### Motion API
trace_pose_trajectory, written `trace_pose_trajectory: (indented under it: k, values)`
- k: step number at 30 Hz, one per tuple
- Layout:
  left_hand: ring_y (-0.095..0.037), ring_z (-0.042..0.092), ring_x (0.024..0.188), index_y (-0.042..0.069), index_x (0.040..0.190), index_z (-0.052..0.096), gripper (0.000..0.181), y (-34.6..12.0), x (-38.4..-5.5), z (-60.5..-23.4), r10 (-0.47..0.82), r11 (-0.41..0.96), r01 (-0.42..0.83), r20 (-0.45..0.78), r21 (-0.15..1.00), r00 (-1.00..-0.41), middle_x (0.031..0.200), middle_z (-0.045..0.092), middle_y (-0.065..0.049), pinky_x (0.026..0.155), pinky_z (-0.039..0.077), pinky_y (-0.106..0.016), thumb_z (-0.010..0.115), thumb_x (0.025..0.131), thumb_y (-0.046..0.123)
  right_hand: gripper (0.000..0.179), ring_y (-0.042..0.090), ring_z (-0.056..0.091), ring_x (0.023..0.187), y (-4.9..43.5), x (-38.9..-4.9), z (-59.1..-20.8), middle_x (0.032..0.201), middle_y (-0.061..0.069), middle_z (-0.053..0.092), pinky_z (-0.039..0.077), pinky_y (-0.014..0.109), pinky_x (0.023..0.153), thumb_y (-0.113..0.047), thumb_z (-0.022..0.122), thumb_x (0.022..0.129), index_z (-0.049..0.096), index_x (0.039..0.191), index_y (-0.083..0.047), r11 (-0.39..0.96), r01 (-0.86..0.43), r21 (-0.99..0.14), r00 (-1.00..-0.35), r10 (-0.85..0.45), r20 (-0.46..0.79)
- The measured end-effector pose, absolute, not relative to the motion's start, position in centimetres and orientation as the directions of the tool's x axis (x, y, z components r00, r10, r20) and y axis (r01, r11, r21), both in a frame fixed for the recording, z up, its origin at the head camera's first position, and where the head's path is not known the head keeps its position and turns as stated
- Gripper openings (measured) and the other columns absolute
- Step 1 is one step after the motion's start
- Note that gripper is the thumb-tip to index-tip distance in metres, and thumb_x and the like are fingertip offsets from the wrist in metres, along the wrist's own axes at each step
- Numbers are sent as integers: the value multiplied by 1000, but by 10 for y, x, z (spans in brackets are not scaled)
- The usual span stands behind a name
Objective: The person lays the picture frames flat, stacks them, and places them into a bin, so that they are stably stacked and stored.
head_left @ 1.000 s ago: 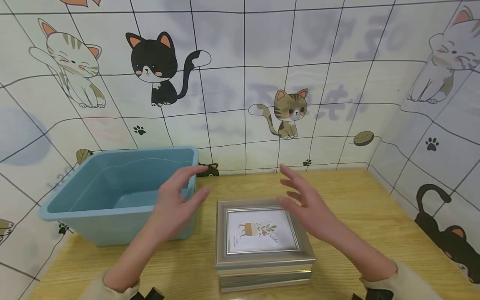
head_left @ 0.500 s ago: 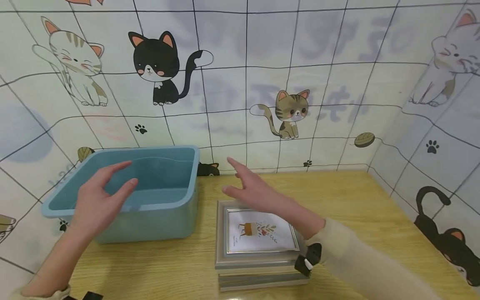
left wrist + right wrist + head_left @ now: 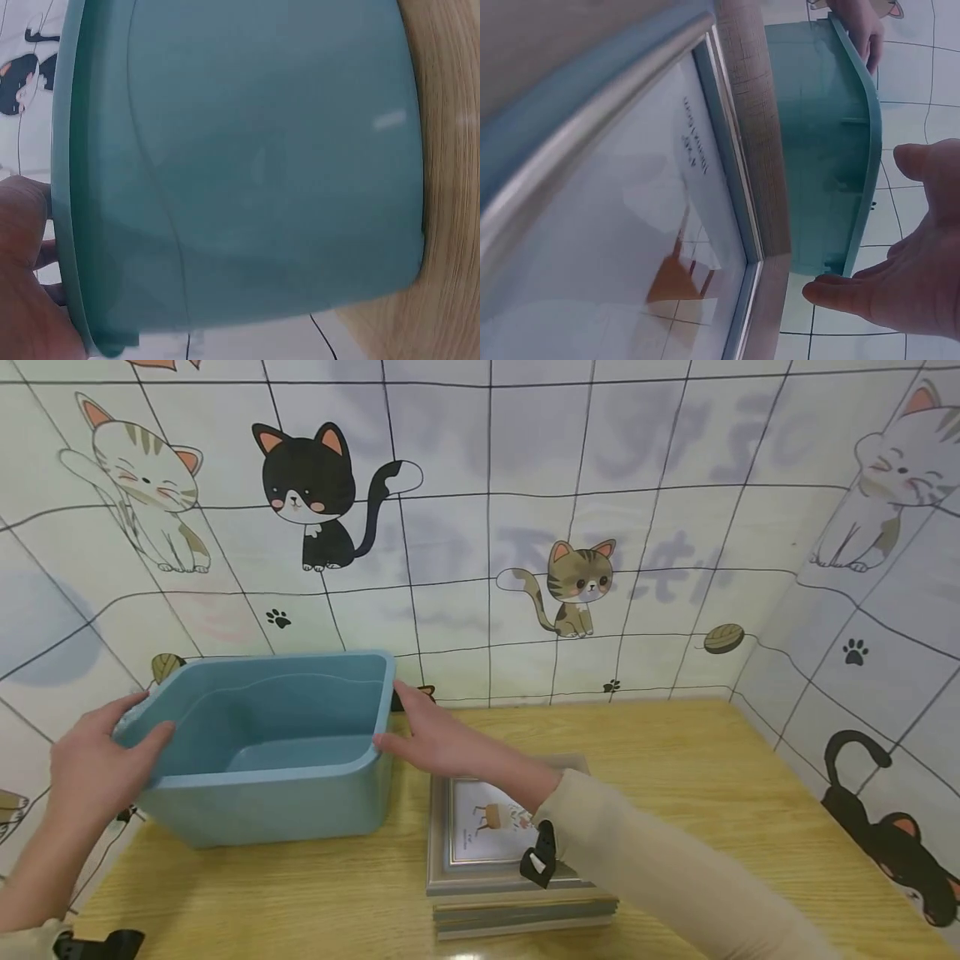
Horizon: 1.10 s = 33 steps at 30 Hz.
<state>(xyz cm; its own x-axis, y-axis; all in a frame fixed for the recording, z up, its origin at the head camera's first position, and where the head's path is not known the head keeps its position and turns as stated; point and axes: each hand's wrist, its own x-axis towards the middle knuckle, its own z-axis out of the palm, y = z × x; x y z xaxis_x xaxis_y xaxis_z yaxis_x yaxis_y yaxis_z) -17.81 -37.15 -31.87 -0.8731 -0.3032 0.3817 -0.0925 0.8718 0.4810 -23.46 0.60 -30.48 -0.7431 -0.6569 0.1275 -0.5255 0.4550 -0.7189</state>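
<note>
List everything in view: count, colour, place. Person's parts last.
tub: 1, blue, left side of the table
picture frames: several stacked, exact count unclear, silvery, right of the tub
table: 1, light wood, under both
wall covering: white with dark grid lines, behind and at the sides
cat prints: several, black, white and tabby, on the covering
paw prints: at least 3, black, same covering
left hand: 1, bare, at tub's left rim
right hand: 1, bare, at tub's right rim
sleeves: 2, cream, on the arms
</note>
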Motion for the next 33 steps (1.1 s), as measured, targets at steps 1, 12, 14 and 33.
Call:
trace_pose_trajectory:
  k: [1, 12, 14, 33]
  values:
    - [-64, 28, 135, -5, 157, 30, 65, -375, -178, -319, -317, 864, -109, 362, 491, -877, 150, 31, -42, 103, 25, -77, 49, 107, 32, 79, 21, 23, 152, 2, -236, -305, 167, 9, 22, 29, 44, 118, -30, 59, 105, 11, 165, -10, 446, -519, -729, -747, -652, 133]
    - [-66, 23, 138, 0, 162, 17, 71, -407, -182, -338, -381, 616, -166, 107, 770, -919, 163, 7, -36, 100, 33, -74, 44, 109, 38, 86, 24, 16, 155, -26, -240, -311, 170, 15, 9, 25, 41, 121, -35, 55, 106, 0, 164, -2, 595, -362, -717, -823, -566, -54]
    - [-64, 16, 142, 3, 163, 15, 69, -408, -182, -341, -373, 559, -171, 61, 812, -926, 165, 0, -32, 104, 28, -74, 43, 109, 37, 84, 23, 14, 155, -25, -242, -312, 170, 15, 7, 25, 39, 121, -32, 53, 107, -2, 163, -1, 589, -366, -721, -816, -575, -56]
    - [-58, 12, 146, 12, 165, 9, 71, -403, -181, -340, -275, 527, -125, 29, 841, -961, 167, -4, -26, 112, 34, -52, 46, 109, 36, 78, 27, 19, 153, -8, -265, -305, 170, 16, 8, 27, 43, 119, -11, 47, 108, -7, 163, -2, 412, -342, -844, -734, -678, -33]
